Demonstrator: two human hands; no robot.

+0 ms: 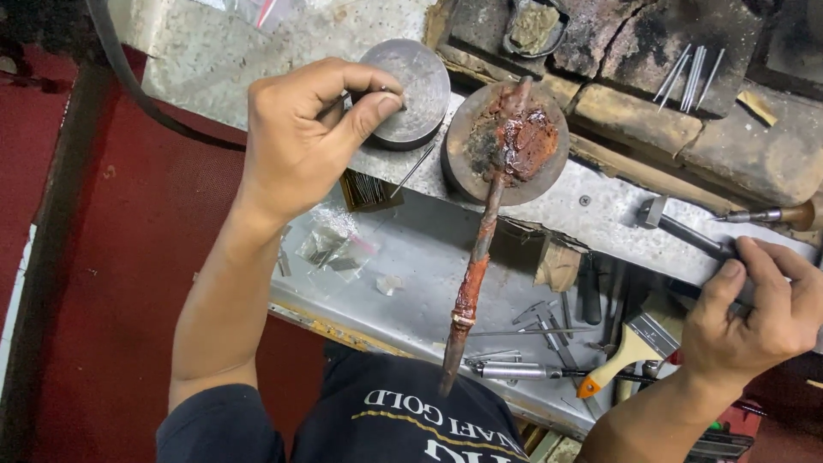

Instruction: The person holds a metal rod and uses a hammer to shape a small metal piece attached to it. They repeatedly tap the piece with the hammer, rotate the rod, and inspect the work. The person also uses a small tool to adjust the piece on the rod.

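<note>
Left hand [300,141] grip pinches thin wire at steel block [410,90] edge; right hand [759,304] closed on hammer [686,230] handle nr bench rim

We see a dull grey metal disc [403,90] with a smooth, matt face, and beside it a rough round block [506,141] crusted with reddish-brown, waxy-looking residue. The long stick [477,257] across it looks wooden and rust-coloured, the bench top [411,257] is scuffed sheet metal, and the brush [630,351] has a pale wooden handle.

Bright even overhead light, soft shadows under the hands, sharp focus, slight wide-angle bending at edges
</note>
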